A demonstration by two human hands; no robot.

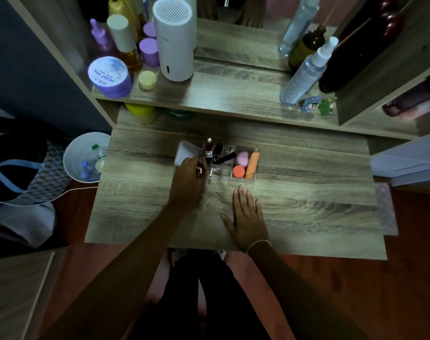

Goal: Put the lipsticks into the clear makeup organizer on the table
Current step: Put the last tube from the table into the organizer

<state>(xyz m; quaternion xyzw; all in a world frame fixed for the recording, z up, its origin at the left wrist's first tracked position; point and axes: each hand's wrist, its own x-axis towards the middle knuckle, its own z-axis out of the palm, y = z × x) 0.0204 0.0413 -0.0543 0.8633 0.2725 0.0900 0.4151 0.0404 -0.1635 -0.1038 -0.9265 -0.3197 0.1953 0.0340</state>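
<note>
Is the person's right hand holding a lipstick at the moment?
No, the right hand lies flat and empty on the table, while the left hand is at the organizer.

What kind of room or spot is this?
Probably a dressing table in a bedroom: a mirror at the back, lotion and spray bottles on the shelf, and a clear makeup organizer holding lipsticks.
</note>
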